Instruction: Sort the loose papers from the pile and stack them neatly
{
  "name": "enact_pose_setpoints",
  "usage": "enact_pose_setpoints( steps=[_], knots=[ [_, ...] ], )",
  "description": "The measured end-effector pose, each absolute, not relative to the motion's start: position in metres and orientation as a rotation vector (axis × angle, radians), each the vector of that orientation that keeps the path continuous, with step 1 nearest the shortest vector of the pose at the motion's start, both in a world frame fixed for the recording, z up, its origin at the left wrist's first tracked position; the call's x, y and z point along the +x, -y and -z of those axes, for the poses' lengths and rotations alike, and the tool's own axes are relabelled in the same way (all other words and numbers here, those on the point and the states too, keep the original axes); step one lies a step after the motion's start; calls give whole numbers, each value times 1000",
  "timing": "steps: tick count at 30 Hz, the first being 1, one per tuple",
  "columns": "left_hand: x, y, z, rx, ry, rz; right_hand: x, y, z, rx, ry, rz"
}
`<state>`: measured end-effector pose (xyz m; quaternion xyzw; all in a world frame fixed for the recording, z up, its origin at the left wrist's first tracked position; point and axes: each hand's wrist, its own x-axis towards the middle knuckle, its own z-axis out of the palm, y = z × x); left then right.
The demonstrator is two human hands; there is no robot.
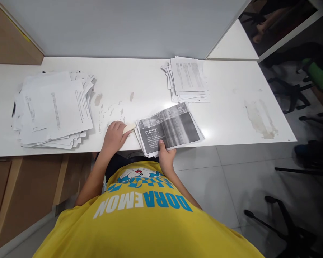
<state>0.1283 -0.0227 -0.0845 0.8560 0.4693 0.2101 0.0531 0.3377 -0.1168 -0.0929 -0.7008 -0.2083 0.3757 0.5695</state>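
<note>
Left hand (114, 137) is gripping a pale object (129, 128), right hand (167, 157) is grasping the booklet (174, 129), center frame. Left pile (56, 107) and upper-right pile (188, 77) are sitting apart; amount finished unclear.

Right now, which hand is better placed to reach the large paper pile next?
Left, I'd judge: the left hand is nearer the large paper pile, though it holds a pale stick. The right hand is farther off, gripping printed sheets.

Person is wearing: yellow T-shirt (156, 233), white-and-blue "DORAEMON" lettering (144, 202), cartoon face print (140, 173); dark bottoms (115, 165).
</note>
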Motion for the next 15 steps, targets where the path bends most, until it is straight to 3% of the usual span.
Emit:
enact_pose_setpoints(
  steps=[15],
  knots=[
    [129, 23, 75, 2596, -1314, -589, 333, 118, 99, -1521, 434, -1041]
  ],
)
